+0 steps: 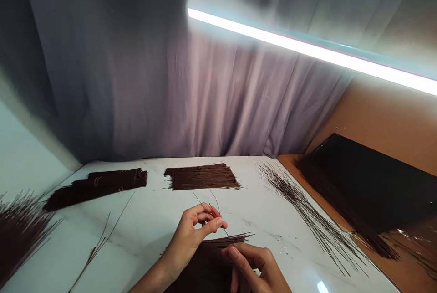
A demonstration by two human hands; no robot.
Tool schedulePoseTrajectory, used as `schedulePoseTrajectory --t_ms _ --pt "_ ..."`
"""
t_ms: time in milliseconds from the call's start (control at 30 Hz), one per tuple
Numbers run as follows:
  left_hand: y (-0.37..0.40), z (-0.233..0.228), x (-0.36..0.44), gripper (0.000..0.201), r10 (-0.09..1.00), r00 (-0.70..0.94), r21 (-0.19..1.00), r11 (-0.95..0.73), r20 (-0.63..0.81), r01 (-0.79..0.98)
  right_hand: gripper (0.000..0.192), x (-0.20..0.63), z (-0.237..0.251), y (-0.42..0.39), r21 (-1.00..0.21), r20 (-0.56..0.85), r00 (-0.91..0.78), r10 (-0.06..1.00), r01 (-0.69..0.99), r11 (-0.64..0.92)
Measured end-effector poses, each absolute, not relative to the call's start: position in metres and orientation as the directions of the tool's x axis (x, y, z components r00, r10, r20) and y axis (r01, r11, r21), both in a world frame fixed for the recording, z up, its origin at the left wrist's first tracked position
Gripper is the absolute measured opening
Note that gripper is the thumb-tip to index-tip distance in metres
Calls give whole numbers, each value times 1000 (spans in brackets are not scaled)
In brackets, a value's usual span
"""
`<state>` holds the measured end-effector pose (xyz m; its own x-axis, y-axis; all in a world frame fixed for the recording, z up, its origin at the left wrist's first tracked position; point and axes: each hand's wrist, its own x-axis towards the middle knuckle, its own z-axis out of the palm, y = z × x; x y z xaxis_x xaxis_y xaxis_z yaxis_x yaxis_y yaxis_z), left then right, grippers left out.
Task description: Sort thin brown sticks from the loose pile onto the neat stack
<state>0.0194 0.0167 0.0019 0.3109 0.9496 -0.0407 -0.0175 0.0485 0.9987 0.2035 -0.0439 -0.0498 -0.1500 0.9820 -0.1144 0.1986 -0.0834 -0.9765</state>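
A person's left hand (193, 231) and right hand (256, 261) work over wiry brown strands (216, 199) at a white, marble-patterned worktop (146, 224). The left grip pinches the strands between thumb and fingers, their upper ends fanning out above the knuckles. The right grip is pressed together, thumb against forefinger, and appears to pinch the lower end of one strand that slants down between the two hands. Directly below lies a dark brown bundle (201, 268), partly hidden by both hands.

The step in hand looks to be the separating or aligning of single strands; which of the two cannot be told. The next move would seem to call for a light pinch at both ends, so that the thin lengths neither bend nor slip.

Beyond the hands, a flat stack of strands (205, 177) lies near a dark wrapped bundle (118, 180). A loose sheaf (297, 202) spreads to the right, a few stray strands (102, 240) lie to the left, and a thick bristling sheaf (20, 233) sits at the far left edge. A lit tube light (290, 44) hangs before a grey curtain (136, 79).
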Motion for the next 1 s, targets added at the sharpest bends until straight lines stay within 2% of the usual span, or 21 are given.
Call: schedulePoseTrajectory --t_ms 267,333,400,500,700,1000 --pt "31 -4 7 44 923 385 996 -16 -20 91 58 211 -45 -36 -984 -61 -225 973 178 -20" --pt "37 -8 -4 40 873 482 978 -32 -74 208 56 212 -42 -35 -980 -40 -208 977 201 3" --pt "39 -13 -15 29 815 556 910 -91 -166 405 57 215 -38 -33 -972 -12 -183 983 234 32" --pt "38 -22 -25 22 784 596 803 -236 -176 547 55 219 -34 -31 -958 6 -167 986 283 54" --pt "32 -31 -18 8 776 613 765 -301 -150 569 53 220 -33 -31 -946 47 -181 982 307 102" --pt "24 -28 -15 5 809 582 671 -384 -88 635 51 222 -36 -31 -937 75 -224 972 317 145"
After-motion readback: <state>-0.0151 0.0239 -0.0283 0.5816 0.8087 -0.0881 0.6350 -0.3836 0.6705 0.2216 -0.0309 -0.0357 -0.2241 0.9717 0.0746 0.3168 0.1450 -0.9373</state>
